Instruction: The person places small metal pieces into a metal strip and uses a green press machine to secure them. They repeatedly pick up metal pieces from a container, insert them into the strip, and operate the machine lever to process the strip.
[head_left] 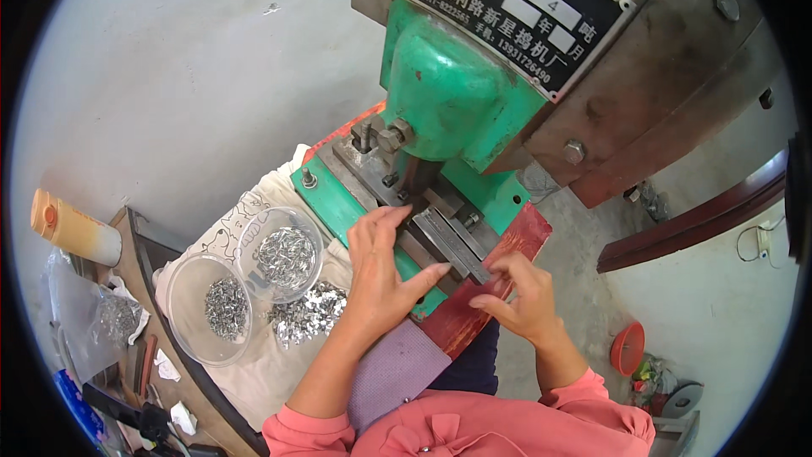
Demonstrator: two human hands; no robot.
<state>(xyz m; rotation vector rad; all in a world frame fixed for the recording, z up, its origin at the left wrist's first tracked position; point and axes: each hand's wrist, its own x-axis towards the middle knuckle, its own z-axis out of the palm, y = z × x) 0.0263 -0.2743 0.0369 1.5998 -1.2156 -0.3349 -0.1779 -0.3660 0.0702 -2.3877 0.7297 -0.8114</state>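
A green punch press [444, 89] stands in front of me, and under its head lies a narrow grey metal die block [448, 244] with a slot along it. My left hand [379, 267] is at the block's left side, thumb and fingers spread. Its fingertips reach toward the bolts beneath the punch, and its thumb points at the block's near part. At the block's near right end is my right hand [523, 298], fingers bent, with a gap between thumb and forefinger. I make out nothing held in either hand; any tiny piece at the fingertips is too small to see.
Left of the press, two clear round tubs [208, 347] [279, 218] hold small metal pieces, beside a loose pile of shiny flat pieces [309, 315] on a pale cloth. A side table [190, 389] carries an orange-capped bottle [76, 228] and plastic bags. A red bowl [627, 349] sits at right.
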